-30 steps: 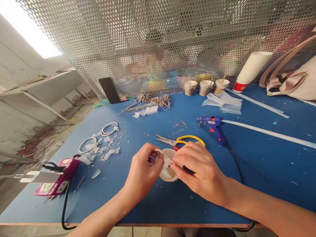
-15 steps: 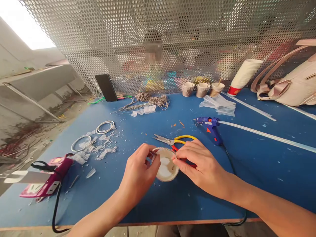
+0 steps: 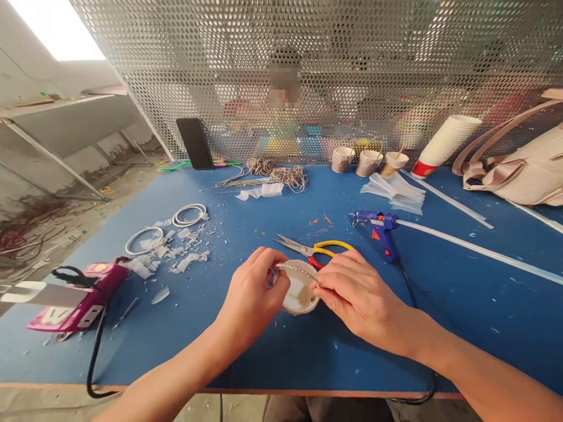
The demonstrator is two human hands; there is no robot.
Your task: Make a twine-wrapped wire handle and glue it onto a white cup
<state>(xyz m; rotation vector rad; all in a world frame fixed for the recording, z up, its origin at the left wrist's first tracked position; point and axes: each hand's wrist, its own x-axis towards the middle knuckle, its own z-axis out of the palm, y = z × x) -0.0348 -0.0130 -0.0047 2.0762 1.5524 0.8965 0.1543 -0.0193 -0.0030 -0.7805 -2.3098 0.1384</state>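
A paper cup (image 3: 301,298), its pale inside facing me, sits between my hands over the blue table. My left hand (image 3: 254,288) is closed at the cup's left side, thumb and fingers gripping the rim. A thin twisted cord (image 3: 299,269) runs from there across the cup's mouth. Its right part is pinched between the thumb and forefinger of my right hand (image 3: 363,298), beside the right rim. Just beyond the cup lie scissors (image 3: 304,248) with yellow and red handles, blades pointing left. My fingers hide parts of the rim.
A blue glue gun (image 3: 379,225) with a long glue stick lies right. Behind are cord bundles (image 3: 288,177), cord-wrapped cups (image 3: 368,163), stacked cups (image 3: 448,143) and a phone (image 3: 194,143). White rings (image 3: 189,215), scraps and a pink power strip (image 3: 83,299) occupy the left.
The cord, earlier along the far rim, now slants across the cup's mouth. My right fingers have shifted slightly with it. My left hand keeps its grip, and the whole view has shifted slightly.
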